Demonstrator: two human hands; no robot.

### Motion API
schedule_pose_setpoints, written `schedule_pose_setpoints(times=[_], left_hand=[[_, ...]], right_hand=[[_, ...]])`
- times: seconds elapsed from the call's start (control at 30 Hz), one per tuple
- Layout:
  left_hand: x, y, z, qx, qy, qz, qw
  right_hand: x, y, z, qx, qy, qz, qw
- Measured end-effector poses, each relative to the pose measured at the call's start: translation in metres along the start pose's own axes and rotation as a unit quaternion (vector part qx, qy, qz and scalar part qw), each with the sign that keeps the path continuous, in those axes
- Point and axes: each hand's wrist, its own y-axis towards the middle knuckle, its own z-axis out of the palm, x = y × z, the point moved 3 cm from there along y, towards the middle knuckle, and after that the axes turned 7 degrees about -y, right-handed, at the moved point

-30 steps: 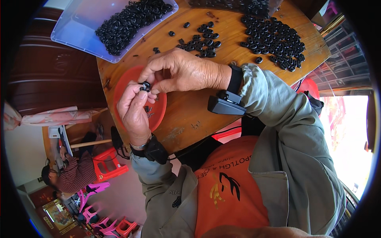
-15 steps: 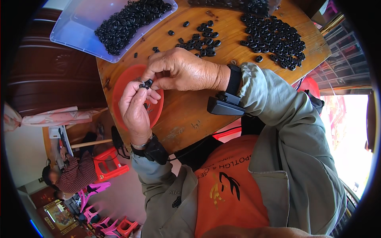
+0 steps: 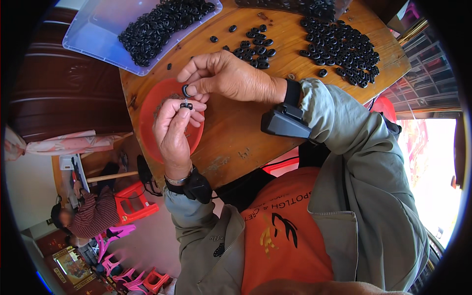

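My left hand (image 3: 175, 129) pinches a small black two-holed plastic piece (image 3: 186, 105) between thumb and fingertips. Just above it, my right hand (image 3: 228, 78) grips a black oval cap (image 3: 185, 91) between thumb and forefinger. A thin pale metallic bit, perhaps a spring, shows in the short gap between the two pieces. Both hands are over a red bowl (image 3: 149, 132), which holds small thin metallic parts, partly hidden by my left hand. Beyond my right hand, a small group of black oval pieces (image 3: 257, 50) lies loose on the wooden table (image 3: 231, 132).
A clear plastic bin (image 3: 93, 42) heaped with small black parts stands at the far left. A larger spread of black ovals (image 3: 344, 51) covers the far right, beside a clear bag (image 3: 305, 7) of black parts. Another person (image 3: 98, 214) sits at the left, near red stools.
My right hand has drawn slightly away from my left, and the black oval cap now shows apart from the lower piece. Both hands have shifted a little to the right.
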Motion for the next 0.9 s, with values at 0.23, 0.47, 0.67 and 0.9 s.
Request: schedule_pose_setpoints(times=[0.23,0.47,0.67,0.9], left_hand=[[0.002,0.002,0.000,-0.006,-0.037,-0.003,0.999],[0.003,0.002,-0.001,-0.034,-0.046,-0.020,0.998],[0.002,0.002,0.001,-0.031,-0.037,-0.012,0.999],[0.005,0.002,-0.001,-0.054,0.036,0.014,0.998]], right_hand=[[0.002,-0.002,-0.002,0.019,-0.030,0.012,0.999],[0.004,-0.004,0.002,0.006,-0.098,-0.037,0.995],[0.010,-0.005,0.004,0.010,-0.173,-0.080,0.982],[0.007,-0.001,-0.006,-0.004,-0.023,0.006,1.000]])
